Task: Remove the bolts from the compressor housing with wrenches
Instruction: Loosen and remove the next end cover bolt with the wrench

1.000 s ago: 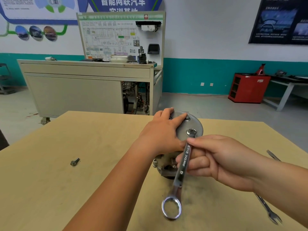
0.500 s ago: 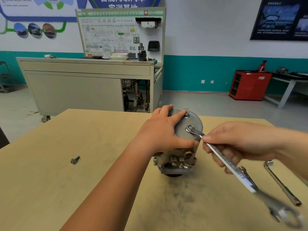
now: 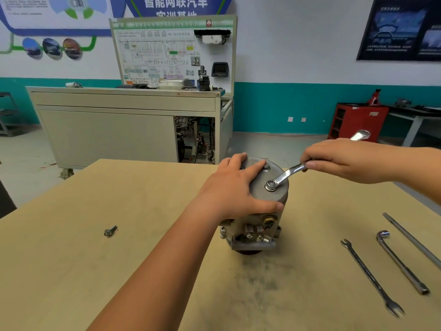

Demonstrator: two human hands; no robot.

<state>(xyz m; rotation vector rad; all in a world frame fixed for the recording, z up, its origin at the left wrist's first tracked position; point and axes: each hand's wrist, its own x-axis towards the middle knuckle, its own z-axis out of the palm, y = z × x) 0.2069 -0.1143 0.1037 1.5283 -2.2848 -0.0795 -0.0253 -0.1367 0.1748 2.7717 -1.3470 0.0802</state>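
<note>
Since the earlier frames, the wrench (image 3: 286, 174) has been swung round on its bolt, from pointing toward the near right to pointing away to the far right, and the right hand (image 3: 346, 161) has been carried up and back with it.

A wide tan table (image 3: 71, 259) is seen, with a dark smudge in front of the work. The compressor housing (image 3: 274, 197) is stood on end near the table's middle: a grey metal cylinder with a flat round top plate, with brackets, small screws and a brass-coloured fitting showing on its lower front.

The left hand (image 3: 229, 189) is laid flat on the left of the top plate, fingers straight and spread, thumb stretched along the near rim; its grip is wide and nothing is held, the housing only being pressed on. The right hand's grip is closed round the wrench shank, fingers curled over it, with the far end left sticking out beyond the knuckles.

The wrench's ring end is seated over a bolt (image 3: 271, 185) on the near part of the plate. A second bolt (image 3: 265, 167) is seen by the left fingertips. A loose bolt (image 3: 110, 231) is lying well apart on the left of the table.
</note>
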